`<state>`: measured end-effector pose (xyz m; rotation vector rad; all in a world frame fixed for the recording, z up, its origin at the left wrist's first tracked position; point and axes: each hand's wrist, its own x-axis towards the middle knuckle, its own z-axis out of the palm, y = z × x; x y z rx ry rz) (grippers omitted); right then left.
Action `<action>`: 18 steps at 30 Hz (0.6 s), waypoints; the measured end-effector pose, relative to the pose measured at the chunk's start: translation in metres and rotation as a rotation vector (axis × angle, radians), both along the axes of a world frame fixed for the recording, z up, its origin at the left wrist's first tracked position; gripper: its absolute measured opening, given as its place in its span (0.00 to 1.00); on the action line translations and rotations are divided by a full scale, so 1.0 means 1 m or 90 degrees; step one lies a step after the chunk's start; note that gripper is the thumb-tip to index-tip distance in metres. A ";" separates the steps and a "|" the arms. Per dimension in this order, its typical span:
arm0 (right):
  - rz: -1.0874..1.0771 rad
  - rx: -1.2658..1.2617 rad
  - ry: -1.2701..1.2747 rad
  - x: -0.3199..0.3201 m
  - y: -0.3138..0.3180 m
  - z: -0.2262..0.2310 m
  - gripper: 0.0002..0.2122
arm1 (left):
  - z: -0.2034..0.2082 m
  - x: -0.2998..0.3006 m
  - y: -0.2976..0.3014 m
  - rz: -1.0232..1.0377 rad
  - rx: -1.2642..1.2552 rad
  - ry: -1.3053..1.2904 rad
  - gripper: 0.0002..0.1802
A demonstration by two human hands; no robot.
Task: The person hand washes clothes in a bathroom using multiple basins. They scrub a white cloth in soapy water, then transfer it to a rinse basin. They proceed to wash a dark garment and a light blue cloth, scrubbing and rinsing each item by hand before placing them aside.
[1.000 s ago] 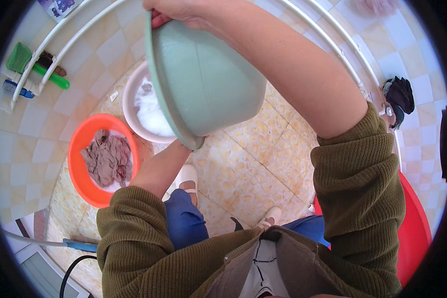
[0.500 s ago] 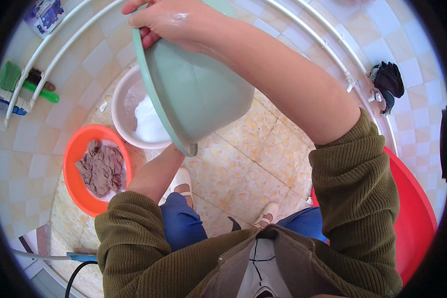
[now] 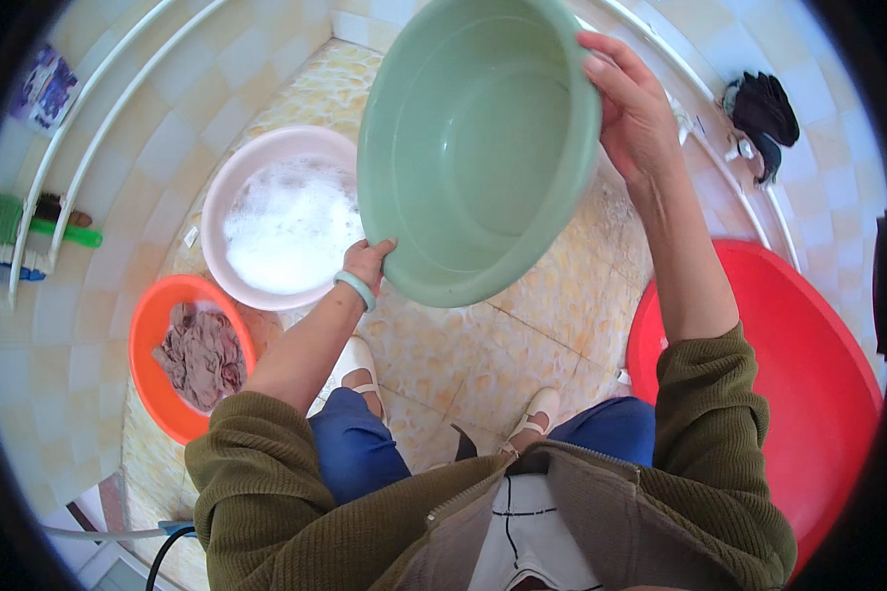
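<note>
A large pale green basin (image 3: 473,158) is held up in the air between my two hands, its inside turned toward me. No load shows in it. My left hand (image 3: 367,264), with a pale bangle (image 3: 358,292) at the wrist, grips its lower left rim, thumb on the inner side. At the upper right rim my right hand (image 3: 633,110) holds on, fingers over the edge. Just left of the green basin stands a pale pink basin (image 3: 229,266) on the floor, holding white suds (image 3: 291,231). An orange basin (image 3: 148,384) nearer me contains a crumpled brownish cloth (image 3: 202,357).
A big red tub (image 3: 759,394) stands at my right. White pipes (image 3: 118,123) run along the tiled walls. Brushes (image 3: 44,229) hang at the left, and dark cloths (image 3: 764,118) hang at the right. A hose (image 3: 108,535) lies at lower left.
The green basin has swung from tipped over the pink basin to facing me, moving right. My right hand has shifted from its far left rim to the right rim. The suds are more exposed.
</note>
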<state>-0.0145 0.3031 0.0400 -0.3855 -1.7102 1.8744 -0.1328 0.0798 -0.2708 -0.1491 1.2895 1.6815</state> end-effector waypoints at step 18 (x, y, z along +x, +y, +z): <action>0.136 0.303 0.093 -0.051 -0.076 -0.010 0.12 | -0.034 -0.001 -0.010 -0.016 -0.071 0.039 0.22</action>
